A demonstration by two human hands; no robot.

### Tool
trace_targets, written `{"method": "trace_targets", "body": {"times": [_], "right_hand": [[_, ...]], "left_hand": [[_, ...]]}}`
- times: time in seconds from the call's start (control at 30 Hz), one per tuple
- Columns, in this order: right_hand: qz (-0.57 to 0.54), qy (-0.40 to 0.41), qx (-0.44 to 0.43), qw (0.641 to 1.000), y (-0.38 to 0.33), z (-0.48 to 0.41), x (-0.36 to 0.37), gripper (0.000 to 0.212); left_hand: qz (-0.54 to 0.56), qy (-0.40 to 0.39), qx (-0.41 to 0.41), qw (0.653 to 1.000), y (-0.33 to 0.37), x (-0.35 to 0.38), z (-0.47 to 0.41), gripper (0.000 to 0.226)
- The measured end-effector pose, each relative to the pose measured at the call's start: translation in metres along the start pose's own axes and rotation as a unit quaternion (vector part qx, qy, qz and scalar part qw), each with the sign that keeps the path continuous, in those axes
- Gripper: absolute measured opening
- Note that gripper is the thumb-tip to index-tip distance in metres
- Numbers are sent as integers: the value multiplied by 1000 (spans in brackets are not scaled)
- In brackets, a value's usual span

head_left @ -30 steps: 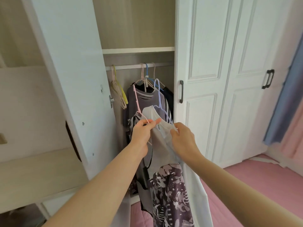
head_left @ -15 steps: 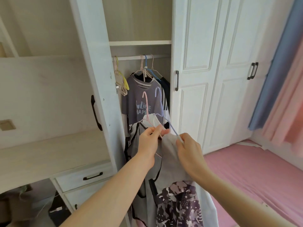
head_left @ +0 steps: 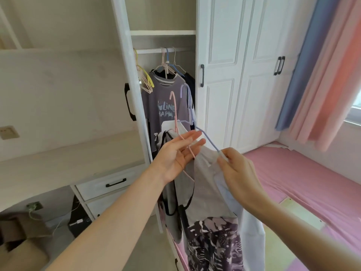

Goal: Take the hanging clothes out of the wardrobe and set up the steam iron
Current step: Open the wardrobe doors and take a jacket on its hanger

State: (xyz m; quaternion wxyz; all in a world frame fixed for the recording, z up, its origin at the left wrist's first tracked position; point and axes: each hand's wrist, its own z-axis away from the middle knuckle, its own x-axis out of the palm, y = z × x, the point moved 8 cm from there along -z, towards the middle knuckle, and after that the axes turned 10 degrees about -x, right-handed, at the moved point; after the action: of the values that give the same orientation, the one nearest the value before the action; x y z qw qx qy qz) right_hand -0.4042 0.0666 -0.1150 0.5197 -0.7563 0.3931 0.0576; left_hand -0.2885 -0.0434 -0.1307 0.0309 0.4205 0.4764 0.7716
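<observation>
- From the head view, the left hand point(head_left: 175, 155) sits at the centre, palm up. Its fingers are straight and spread, and the wire of the pink hanger point(head_left: 175, 114) lies across them.
- The right hand point(head_left: 241, 173), at 4 o'clock from the left one, pinches the arm end of the lilac hanger point(head_left: 208, 138) together with the shoulder of a pale grey mesh top point(head_left: 203, 177).
- Both hooks stand free below the wardrobe rail point(head_left: 183, 49), out in front of the open compartment.
- At 6 o'clock, under the hands, hang a purple patterned garment point(head_left: 214, 245) and a white garment point(head_left: 252, 233).
- At 12 o'clock the rail carries a grey printed T-shirt point(head_left: 156, 106), with bare yellow and pink hangers point(head_left: 146, 80) on its 9 o'clock side.
- Closed wardrobe doors point(head_left: 220, 106) are at 1 o'clock, with a blue curtain point(head_left: 304, 65) and a pink curtain point(head_left: 336, 79) at 2 o'clock.
- A pink bed point(head_left: 312, 182) lies at 4 o'clock, and a desk point(head_left: 58, 159) with a drawer point(head_left: 93, 187) at 8 o'clock.
</observation>
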Motion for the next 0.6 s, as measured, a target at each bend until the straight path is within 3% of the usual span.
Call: {"method": "trace_targets", "body": {"times": [0.3, 0.6], "right_hand": [[-18, -20, -49, 998, -45, 59, -27, 21], [-88, -76, -135, 984, -87, 84, -37, 20]], "left_hand": [[35, 17, 51, 998, -23, 16, 82, 30], [30, 96, 202, 974, -5, 26, 147, 32]]}}
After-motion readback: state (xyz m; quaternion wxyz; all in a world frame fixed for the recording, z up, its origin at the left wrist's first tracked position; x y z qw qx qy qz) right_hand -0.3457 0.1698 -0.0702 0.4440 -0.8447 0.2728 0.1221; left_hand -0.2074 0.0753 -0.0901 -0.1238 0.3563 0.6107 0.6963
